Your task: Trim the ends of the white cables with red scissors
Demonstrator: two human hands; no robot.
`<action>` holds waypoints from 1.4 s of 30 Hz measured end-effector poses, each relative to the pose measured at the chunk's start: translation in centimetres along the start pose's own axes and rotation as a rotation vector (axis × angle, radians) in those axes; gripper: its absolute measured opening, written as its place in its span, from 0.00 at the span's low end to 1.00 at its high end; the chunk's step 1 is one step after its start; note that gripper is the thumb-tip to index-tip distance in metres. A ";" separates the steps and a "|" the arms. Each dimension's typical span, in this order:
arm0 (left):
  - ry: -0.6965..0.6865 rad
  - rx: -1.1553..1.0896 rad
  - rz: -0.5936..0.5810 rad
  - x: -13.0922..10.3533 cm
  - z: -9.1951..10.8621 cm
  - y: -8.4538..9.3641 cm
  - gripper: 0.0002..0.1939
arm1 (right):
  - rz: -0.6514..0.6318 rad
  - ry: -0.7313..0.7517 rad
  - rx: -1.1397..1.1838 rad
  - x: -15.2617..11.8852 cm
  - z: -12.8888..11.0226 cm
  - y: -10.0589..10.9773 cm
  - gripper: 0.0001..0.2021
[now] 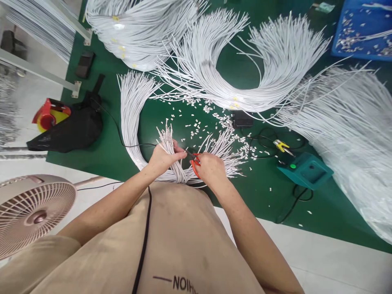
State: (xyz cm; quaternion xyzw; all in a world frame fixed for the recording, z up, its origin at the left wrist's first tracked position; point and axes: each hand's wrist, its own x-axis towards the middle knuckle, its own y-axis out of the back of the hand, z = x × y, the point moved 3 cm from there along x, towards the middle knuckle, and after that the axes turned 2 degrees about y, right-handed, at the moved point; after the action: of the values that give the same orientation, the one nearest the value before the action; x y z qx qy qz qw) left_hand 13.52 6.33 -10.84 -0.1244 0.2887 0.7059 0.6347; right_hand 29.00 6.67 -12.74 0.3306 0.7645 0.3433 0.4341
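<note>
My left hand (163,158) is closed around a small bunch of white wires (168,138), whose ends fan upward above the fingers. In my right hand (211,166) is a pair of cutting pliers (195,160) with red-orange handles. Their dark jaws are close to my left thumb, at the tip of a wire. A curved bundle of white wires (130,110) lies around both hands, and its right end (228,151) spreads out beyond my right hand. Scattered over the green table (260,196) are many small white clippings (225,121).
Larger white wire bundles (239,96) lie across the back, with a plastic-covered pile (346,106) at right. A teal device (308,169) and yellow-handled pliers (281,145) sit right. At left are a black bag (70,128), a tape dispenser (50,114) and a fan (36,212). A blue tray (361,28) stands back right.
</note>
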 end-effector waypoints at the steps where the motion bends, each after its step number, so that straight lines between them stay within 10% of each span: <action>1: -0.002 -0.003 -0.006 0.0 0.0 0.0 0.17 | 0.003 0.000 0.032 0.0 0.1 0.0 0.15; 13: -0.023 -0.122 -0.181 -0.2 0.1 -0.5 0.16 | 0.050 0.091 1.298 1.9 0.1 0.9 0.10; 23: -0.065 0.076 -0.054 0.4 -0.1 0.0 0.17 | 0.263 0.026 1.069 1.2 -1.2 0.6 0.07; 30: -0.021 0.122 -0.017 0.7 -0.1 0.1 0.19 | 0.358 -0.159 1.405 1.7 -0.8 0.2 0.12; 34: -0.028 0.045 -0.093 0.7 -0.1 0.4 0.18 | 0.250 -0.041 1.217 2.2 -0.9 -0.3 0.10; 39: 0.085 -0.128 -0.223 0.6 -0.2 0.7 0.18 | 0.642 -0.144 0.762 1.6 0.1 1.8 0.08; 42: 0.061 -0.140 -0.222 0.5 0.1 0.7 0.15 | 0.614 -0.007 0.771 1.7 -1.1 3.4 0.09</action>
State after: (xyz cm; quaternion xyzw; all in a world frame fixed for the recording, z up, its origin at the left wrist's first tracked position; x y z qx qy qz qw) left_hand 12.80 6.80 -10.89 -0.2210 0.2423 0.6457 0.6896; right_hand 28.08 9.59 -10.33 0.6785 0.7016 0.1462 0.1613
